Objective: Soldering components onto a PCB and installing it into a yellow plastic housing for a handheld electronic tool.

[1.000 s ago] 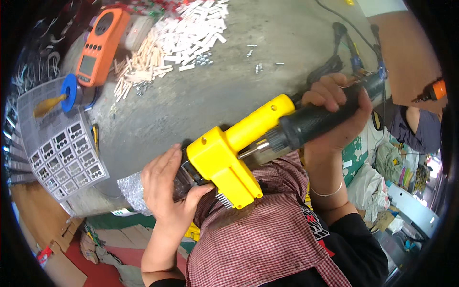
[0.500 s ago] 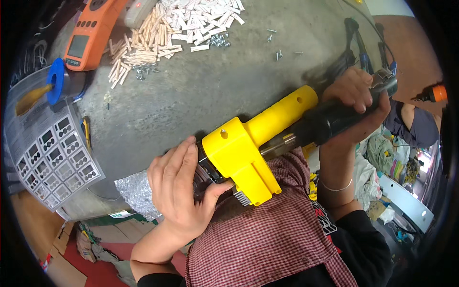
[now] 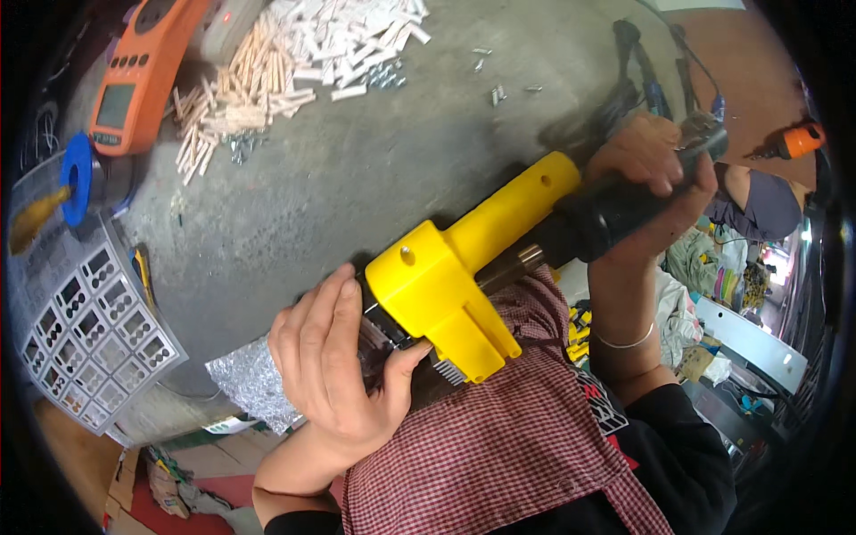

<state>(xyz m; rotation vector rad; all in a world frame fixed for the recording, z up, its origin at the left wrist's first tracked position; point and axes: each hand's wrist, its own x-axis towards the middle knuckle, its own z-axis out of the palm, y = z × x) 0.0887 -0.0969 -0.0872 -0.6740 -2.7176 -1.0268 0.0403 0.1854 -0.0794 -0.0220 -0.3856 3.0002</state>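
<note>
A yellow plastic housing (image 3: 423, 276) with a round tubular arm lies at a slant over the table's near edge, in front of my checked apron. My left hand (image 3: 334, 370) is wrapped round its dark, partly clear end, with the thumb on the near side beside a row of metal pins. In my right hand (image 3: 655, 174) is a black electric screwdriver (image 3: 615, 218), its fingers closed round the body. The tool's metal nose (image 3: 517, 267) points down-left at the housing's near side, beside the tubular arm. The housing hides the bit's tip.
Beyond the hands lie white strips (image 3: 343, 45), wooden sticks (image 3: 241, 94) and loose screws (image 3: 495, 94). An orange meter (image 3: 134, 80), a blue-rimmed roll (image 3: 80, 178) and a sheet of framed panels (image 3: 98, 321) are at left. Bubble wrap (image 3: 254, 379) sits by my left hand.
The table and the things on it have shifted slightly left in view, the far ones upward and the left ones downward. Both hands keep their hold on the housing and the screwdriver.
</note>
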